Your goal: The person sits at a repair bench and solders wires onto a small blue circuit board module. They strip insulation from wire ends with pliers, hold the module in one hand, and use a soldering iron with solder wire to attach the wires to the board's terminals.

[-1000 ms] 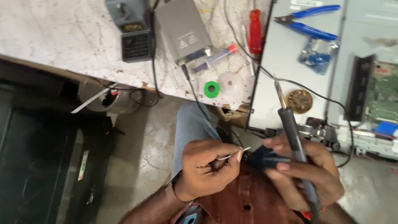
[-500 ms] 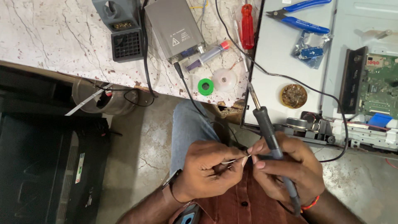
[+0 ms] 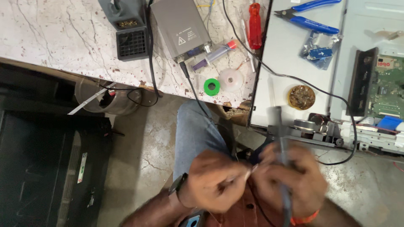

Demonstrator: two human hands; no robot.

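My left hand [image 3: 216, 180] and my right hand [image 3: 294, 178] meet over my lap, both blurred by motion. A grey soldering iron [image 3: 282, 138] stands in my right hand, its tip pointing up toward the table edge and its cord running down past my wrist. My left hand pinches something thin at the point where the two hands touch; blur hides what it is. A dark watch sits on my left wrist and an orange band on my right wrist.
On the marble table [image 3: 50, 33] lie a grey soldering station [image 3: 181, 25], an iron stand [image 3: 128, 29], a syringe [image 3: 214, 54], a green solder spool [image 3: 211, 87], a red screwdriver [image 3: 255, 23], blue pliers [image 3: 309, 17], a brass tip cleaner [image 3: 301, 97] and a circuit board [image 3: 387, 92]. A black screen [image 3: 46, 168] lies on the floor at left.
Both hands have drawn closer together and turned blurry. The thin wire seen earlier in my left hand can no longer be made out. The iron now stands more upright.
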